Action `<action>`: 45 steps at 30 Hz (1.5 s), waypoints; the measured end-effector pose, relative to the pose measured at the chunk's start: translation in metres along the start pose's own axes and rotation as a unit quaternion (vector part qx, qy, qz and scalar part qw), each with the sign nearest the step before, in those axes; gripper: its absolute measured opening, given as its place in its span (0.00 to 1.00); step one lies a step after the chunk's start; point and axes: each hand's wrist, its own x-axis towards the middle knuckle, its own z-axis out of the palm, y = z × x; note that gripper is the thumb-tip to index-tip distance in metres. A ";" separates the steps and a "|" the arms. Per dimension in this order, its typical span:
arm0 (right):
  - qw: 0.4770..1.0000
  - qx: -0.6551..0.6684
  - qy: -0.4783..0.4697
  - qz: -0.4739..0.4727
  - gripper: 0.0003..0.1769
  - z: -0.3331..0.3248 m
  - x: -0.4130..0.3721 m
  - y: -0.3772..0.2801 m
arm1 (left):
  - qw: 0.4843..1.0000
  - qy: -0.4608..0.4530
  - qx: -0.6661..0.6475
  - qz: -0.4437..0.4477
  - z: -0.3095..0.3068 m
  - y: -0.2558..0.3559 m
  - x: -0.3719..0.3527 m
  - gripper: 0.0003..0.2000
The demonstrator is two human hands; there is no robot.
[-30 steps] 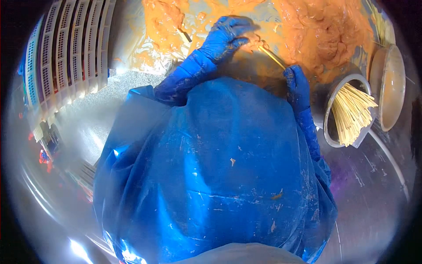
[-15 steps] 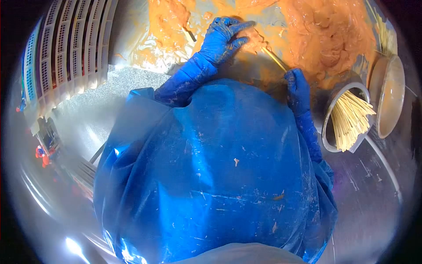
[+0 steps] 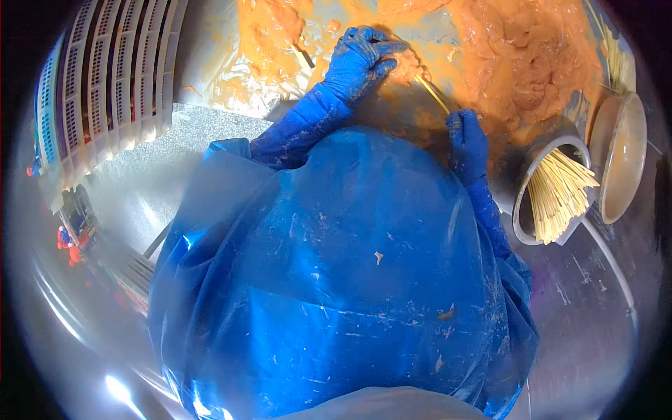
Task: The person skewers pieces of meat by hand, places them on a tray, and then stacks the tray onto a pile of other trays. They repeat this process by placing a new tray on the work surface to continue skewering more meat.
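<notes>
My left hand [image 3: 358, 61], in a blue glove smeared with orange, pinches a small piece of orange marinated meat [image 3: 406, 68] between thumb and fingers at the top middle. A thin wooden skewer [image 3: 435, 96] runs from that meat down to my right hand [image 3: 467, 140]. The right fingers, gloved in blue too, are closed around the skewer's lower end. Its upper tip is hidden in or behind the meat. A large heap of the same wet orange meat [image 3: 518, 63] lies just beyond my right hand.
At right, a tilted metal pot [image 3: 518, 210] holds many wooden skewers [image 3: 560, 192]. Next to it stands a round container [image 3: 626, 161]. More meat [image 3: 269, 42] lies upper left, near stacked perforated trays [image 3: 126, 77]. My blue apron [image 3: 336, 280] fills the foreground.
My right hand has shifted slightly left with the skewer, which now stands a little steeper. The left thumb and fingers have drawn closer together on the meat.
</notes>
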 end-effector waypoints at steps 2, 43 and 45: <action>1.000 0.004 -0.001 0.002 0.15 0.004 0.003 -0.002 | 1.000 -0.001 -0.002 0.006 -0.002 0.001 0.000 0.17; 0.998 -0.010 -0.031 -0.060 0.09 0.012 0.034 -0.020 | 1.000 0.015 -0.008 0.015 -0.008 -0.014 0.007 0.16; 0.996 -0.012 -0.025 -0.081 0.09 0.010 0.038 -0.022 | 1.000 0.016 -0.006 0.019 -0.008 -0.014 0.006 0.16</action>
